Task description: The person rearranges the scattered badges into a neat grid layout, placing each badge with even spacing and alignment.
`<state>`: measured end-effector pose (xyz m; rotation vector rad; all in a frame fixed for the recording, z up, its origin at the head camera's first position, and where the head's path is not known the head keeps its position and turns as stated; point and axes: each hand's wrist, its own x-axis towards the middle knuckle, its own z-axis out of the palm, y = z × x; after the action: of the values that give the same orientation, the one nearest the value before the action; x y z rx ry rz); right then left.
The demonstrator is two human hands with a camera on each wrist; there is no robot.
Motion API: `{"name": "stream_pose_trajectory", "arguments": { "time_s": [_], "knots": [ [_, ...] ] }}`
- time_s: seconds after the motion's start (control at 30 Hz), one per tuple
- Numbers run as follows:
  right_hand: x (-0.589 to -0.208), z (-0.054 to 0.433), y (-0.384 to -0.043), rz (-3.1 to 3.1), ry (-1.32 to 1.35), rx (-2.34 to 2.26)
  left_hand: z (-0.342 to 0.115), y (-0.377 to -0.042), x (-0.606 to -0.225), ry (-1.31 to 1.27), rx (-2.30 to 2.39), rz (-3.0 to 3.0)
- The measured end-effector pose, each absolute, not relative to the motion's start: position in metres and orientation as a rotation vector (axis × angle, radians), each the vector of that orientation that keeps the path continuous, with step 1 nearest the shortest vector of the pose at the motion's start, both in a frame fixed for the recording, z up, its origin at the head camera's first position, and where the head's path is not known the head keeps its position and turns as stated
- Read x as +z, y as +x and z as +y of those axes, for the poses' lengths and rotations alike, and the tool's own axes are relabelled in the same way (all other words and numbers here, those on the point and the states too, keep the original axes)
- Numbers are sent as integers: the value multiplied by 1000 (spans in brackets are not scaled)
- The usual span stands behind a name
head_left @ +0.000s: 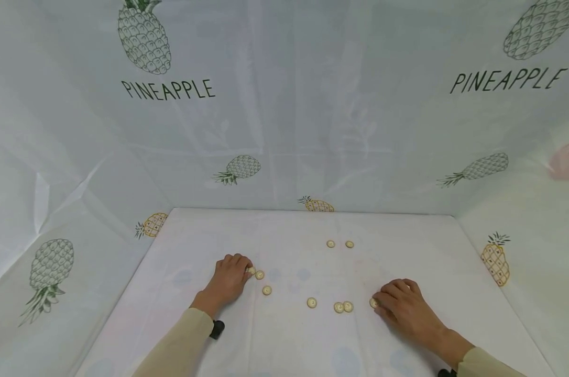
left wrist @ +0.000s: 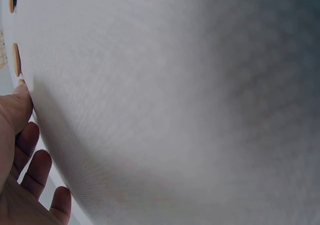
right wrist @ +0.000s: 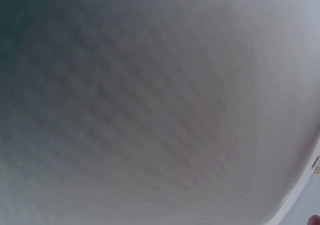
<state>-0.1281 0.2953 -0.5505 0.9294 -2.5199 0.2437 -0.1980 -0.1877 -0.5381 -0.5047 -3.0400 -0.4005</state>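
On the left of the table, my left hand (head_left: 230, 275) pinches a small round wooden disc (head_left: 251, 270) at its edge, thumb and forefinger about it. Right beside that disc lies another disc (head_left: 260, 275), and a further disc (head_left: 267, 290) is slightly nearer. In the left wrist view the left fingers (left wrist: 36, 172) are bent loosely low over the white surface. My right hand (head_left: 404, 309) holds a disc (head_left: 373, 302) between thumb and forefinger on the right side; the fingers partly cover it. Dark marks show on the discs' pale tops.
Between the hands lie a single disc (head_left: 312, 302) and two touching discs, a left one (head_left: 338, 307) and a right one (head_left: 348, 307). Farther back are two discs (head_left: 330, 244) (head_left: 349, 244) set apart. White pineapple-print sheeting (head_left: 322, 131) rises behind and beside the white table (head_left: 209, 230).
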Motion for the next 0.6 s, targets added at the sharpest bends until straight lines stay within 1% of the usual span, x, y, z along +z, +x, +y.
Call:
{"name": "stream_pose_trajectory", "arguments": {
  "time_s": [0.23, 0.6],
  "knots": [
    [-547, 293, -128, -2558, 893, 251, -187, -199, -537, -519, -387, -3039],
    [-541, 292, -136, -2638, 925, 210, -185, -198, -536, -496, -393, -3057]
  ]
}}
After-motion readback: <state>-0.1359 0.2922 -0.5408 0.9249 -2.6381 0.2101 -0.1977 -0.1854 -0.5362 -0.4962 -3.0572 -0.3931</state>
